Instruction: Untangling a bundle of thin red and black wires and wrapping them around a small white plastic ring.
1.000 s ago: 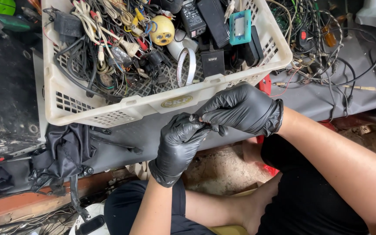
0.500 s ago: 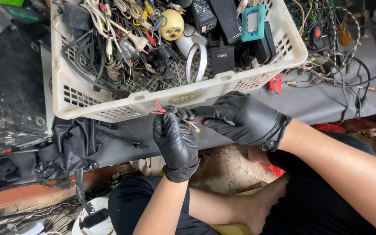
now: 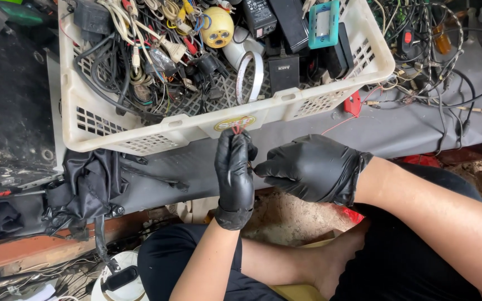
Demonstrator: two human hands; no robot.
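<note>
red wires (image 3: 237, 129), thin and short, stick up from our left hand (image 3: 234, 170), just below the front wall of a white plastic basket (image 3: 140, 134) heaped with black cables, adapters and a yellow round plug on a grey table (image 3: 419, 131). our right hand (image 3: 313, 167), black-gloved like the left, touches it with fingertips pressed together at the wire's lower part. our left fingers are closed, pinching the wires upright.

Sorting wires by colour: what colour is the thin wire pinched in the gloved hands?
Red: the thin wire shows above the left hand, in the head view.
</note>
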